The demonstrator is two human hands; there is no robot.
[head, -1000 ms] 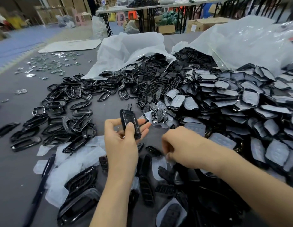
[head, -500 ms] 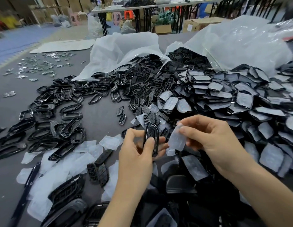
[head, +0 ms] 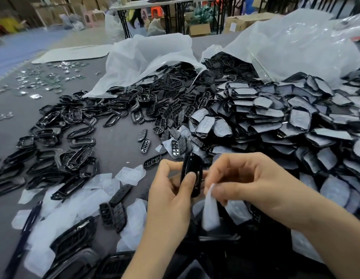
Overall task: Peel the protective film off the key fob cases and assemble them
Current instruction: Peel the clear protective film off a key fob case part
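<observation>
The right hand (head: pixel 253 188), fingers curled, pinches a strip of white protective film (head: pixel 210 210) between thumb and forefinger; the film hangs down just beside the case, and whether it is attached there cannot be told. The left hand (head: pixel 171 198) grips a black key fob case (head: pixel 190 172) upright, thumb on its near face, fingers behind it.

Both hands are above a grey table (head: pixel 118 141). Two plastic bags (head: pixel 147 57) lie open at its far side, spilling black parts. A heap of film-covered cases (head: pixel 276 117) fills the right, loose black frames (head: pixel 74 121) the left. Peeled films (head: pixel 90 198) lie near the left hand, beside small button inserts (head: pixel 145 144) and a dark pen (head: pixel 28 224). Beyond stand a folding table (head: pixel 175 3) and cardboard boxes (head: pixel 199 29).
</observation>
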